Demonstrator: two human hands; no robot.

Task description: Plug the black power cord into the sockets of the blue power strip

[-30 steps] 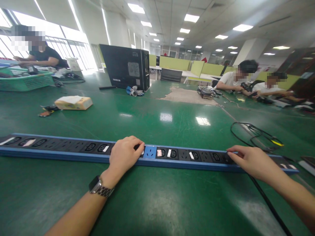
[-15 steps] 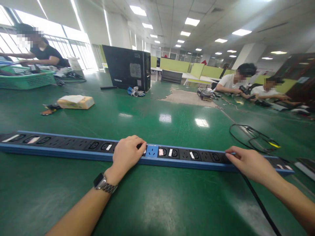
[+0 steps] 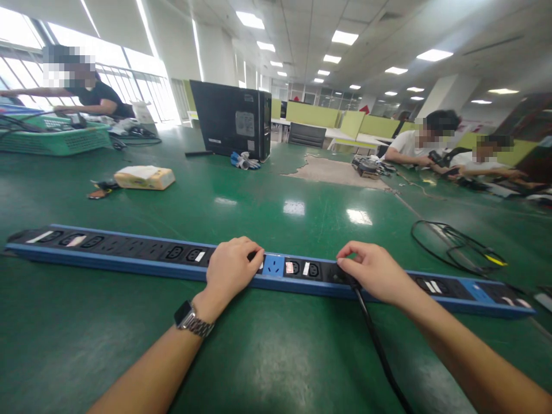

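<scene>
Where it lies: long blue-edged black power strip (image 3: 129,256) — crosswise.
Left hand (image 3: 230,270): loosely curled, resting on it.
Right hand (image 3: 375,273): pinching black cable (image 3: 376,344).

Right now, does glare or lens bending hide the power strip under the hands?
Head view: ceiling lights leave two bright patches on the table behind the power strip, not on its sockets; the wide lens bends lines toward the edges; left hand, right hand and the black cable under it are sharp; the far-left windows are blown out.
</scene>
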